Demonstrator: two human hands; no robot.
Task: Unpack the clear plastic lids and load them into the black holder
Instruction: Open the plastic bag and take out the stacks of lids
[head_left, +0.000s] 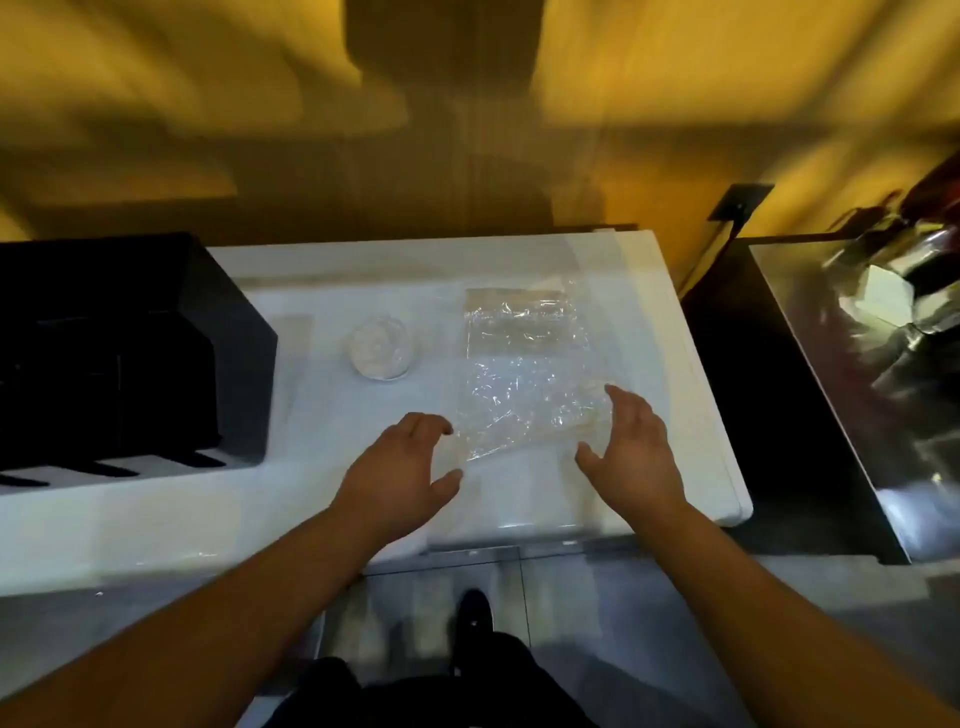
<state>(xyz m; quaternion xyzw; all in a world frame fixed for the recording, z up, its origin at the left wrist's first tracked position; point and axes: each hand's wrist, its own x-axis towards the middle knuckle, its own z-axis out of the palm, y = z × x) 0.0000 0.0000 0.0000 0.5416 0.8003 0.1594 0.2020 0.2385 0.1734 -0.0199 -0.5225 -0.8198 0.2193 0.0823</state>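
Note:
A crinkled clear plastic bag (524, 369) lies flat on the white counter (322, 499), right of centre. A small stack of clear round lids (379, 347) sits to its left. The black holder (124, 343) stands at the counter's left end. My left hand (405, 467) hovers at the bag's near left corner with fingers spread and curled, holding nothing. At the bag's near right corner is my right hand (631, 452), also open, its fingertips close to or touching the plastic. The view is blurred.
Right of the counter, past a dark gap (769, 415), is a shiny metal surface (857, 395) with blurred objects on it. A yellow wall (208, 104) runs behind. Below the counter edge I see grey floor and my dark shoe (475, 613).

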